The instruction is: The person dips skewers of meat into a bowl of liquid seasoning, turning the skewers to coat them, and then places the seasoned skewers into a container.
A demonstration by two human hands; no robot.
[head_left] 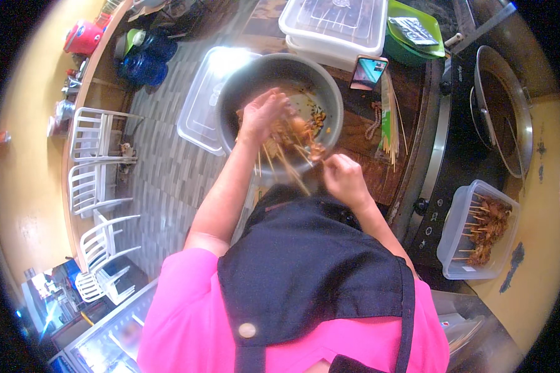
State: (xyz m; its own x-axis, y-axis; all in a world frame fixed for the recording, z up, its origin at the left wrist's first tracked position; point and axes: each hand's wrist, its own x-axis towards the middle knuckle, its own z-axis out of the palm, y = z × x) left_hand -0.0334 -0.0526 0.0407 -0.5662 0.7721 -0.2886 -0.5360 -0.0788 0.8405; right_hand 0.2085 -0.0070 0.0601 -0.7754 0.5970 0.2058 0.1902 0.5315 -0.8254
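A large round metal pot [337, 102] stands in front of me, holding skewered meat [300, 129] and dark bits in its bottom. Several bamboo skewer sticks [287, 163] poke out over its near rim. My left hand [266, 116] is inside the pot, over the meat; its fingers are blurred and partly turned away. Beside the near right rim, my right hand [345, 178] is closed in a pinch on the stick end of a meat skewer [317, 151]. The meat of that skewer lies at the rim.
A clear lid [196, 115] lies left of the pot. Beyond are a lidded white container [333, 28], a propped phone [368, 73] and a pack of sticks [389, 118]. At right are a large pan [522, 118] on the stove and a plastic tub [451, 248] of meat skewers.
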